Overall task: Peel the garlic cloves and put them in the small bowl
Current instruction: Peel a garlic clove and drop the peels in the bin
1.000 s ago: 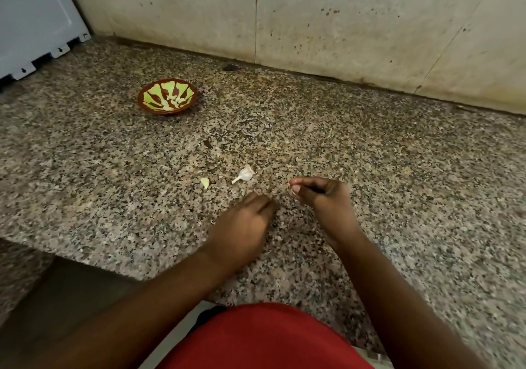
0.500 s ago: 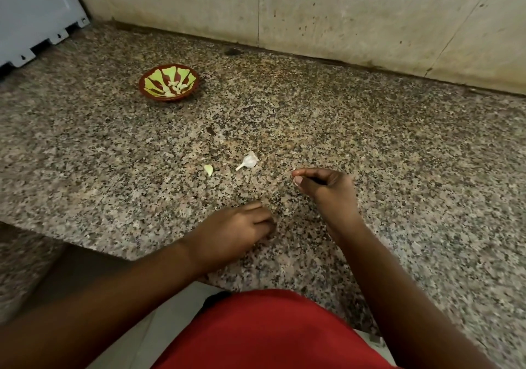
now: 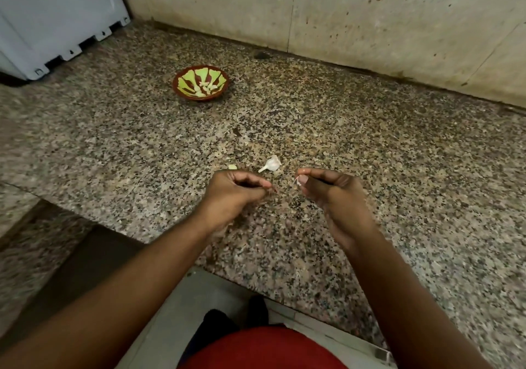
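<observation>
Right hand (image 3: 330,189): thumb and forefinger pinching a pale scrap, clove or skin unclear; left hand (image 3: 236,189): fingers curled, contents hidden. Garlic remnant (image 3: 271,164) on counter (image 3: 398,169) just beyond; small bowl (image 3: 201,82) well apart, holding peeled cloves; risk: scrap slips from so slight a pinch.

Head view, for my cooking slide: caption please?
Right hand pinches garlic skin; peeled cloves in patterned bowl.

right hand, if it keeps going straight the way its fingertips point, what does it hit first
The right hand points left, so it would likely meet the left hand's fingertips first. The garlic remnant lies farther back on the counter, probably off that line; depth is unclear.
</observation>
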